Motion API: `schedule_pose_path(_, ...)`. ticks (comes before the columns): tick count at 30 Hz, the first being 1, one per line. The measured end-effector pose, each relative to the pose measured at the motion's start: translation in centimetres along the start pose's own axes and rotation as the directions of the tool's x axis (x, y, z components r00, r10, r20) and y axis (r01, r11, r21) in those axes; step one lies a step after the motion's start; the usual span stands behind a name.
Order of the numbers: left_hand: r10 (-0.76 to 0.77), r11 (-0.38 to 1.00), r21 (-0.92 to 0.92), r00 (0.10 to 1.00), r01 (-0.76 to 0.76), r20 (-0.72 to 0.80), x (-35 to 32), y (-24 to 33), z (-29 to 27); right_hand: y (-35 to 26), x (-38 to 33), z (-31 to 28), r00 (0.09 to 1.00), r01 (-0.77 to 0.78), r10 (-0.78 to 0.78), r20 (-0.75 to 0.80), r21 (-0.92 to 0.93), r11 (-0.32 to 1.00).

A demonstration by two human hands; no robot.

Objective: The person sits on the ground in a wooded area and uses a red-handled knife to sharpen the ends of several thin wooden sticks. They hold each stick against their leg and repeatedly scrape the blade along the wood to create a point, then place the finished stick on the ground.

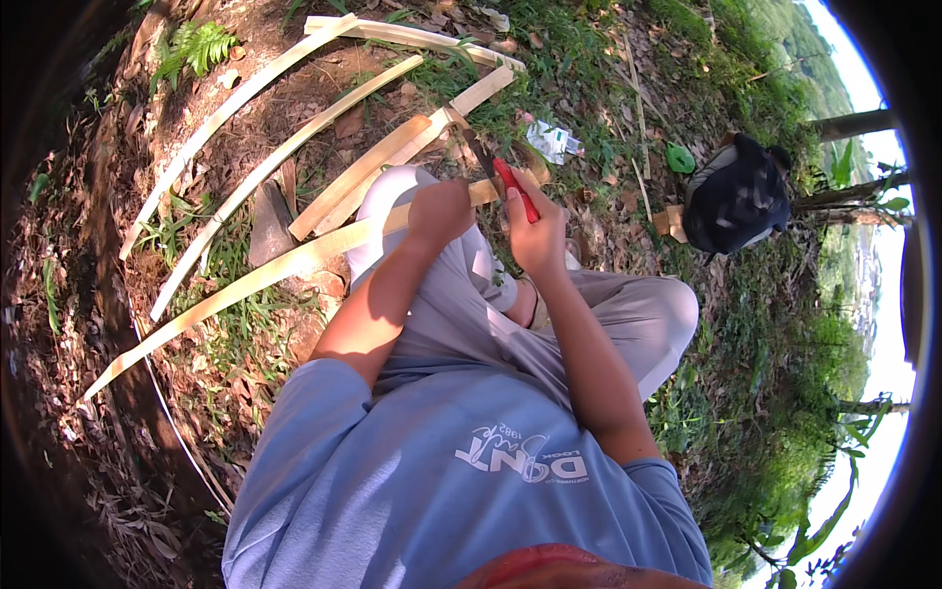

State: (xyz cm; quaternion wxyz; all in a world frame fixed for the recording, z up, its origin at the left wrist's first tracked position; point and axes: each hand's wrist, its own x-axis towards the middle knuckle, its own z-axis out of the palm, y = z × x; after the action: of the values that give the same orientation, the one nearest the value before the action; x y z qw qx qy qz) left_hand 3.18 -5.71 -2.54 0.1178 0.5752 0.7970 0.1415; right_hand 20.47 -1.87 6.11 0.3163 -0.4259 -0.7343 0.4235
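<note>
Across your raised knee, your left hand [439,211] wraps its fingers tight around a long pale bamboo strip [245,285], which runs from your lap down to the leaf-littered ground at your left. Your right hand [537,231] is closed around the red handle of a knife [500,172], its dark blade angled up against the strip's near end. More split bamboo strips [285,152] lie spread on the dirt beyond your knee. Well off to your right sits a dark backpack [736,196].
</note>
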Motion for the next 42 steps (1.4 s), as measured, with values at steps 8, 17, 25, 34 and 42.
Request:
schedule_pose_path(8,-0.025,0.996,-0.078,0.992,0.035,0.127,1.1,-0.6,-0.7,-3.1,-11.1,-8.0,0.982,-0.181,0.183,0.042,-0.039,0.983)
schedule_pose_path(17,-0.056,0.992,-0.103,0.991,0.069,0.122,1.4,-0.6,-1.4,-9.1,-15.0,-13.3,0.965,-0.229,0.242,0.100,-0.130,0.965)
schedule_pose_path(25,-0.088,0.992,-0.064,0.950,0.112,0.299,3.9,-1.3,-1.2,-4.1,-8.4,-5.8,1.000,-0.020,0.020,0.011,0.048,0.999)
schedule_pose_path(34,-0.066,0.995,-0.042,0.924,0.089,0.376,5.1,-2.2,-0.5,-3.7,-5.8,-7.3,0.989,-0.145,0.145,0.007,0.089,0.985)
schedule_pose_path(42,-0.080,0.994,-0.055,0.960,0.098,0.268,2.7,-0.2,-2.2,-5.4,-4.9,-8.2,0.989,-0.151,0.151,0.009,0.059,0.987)
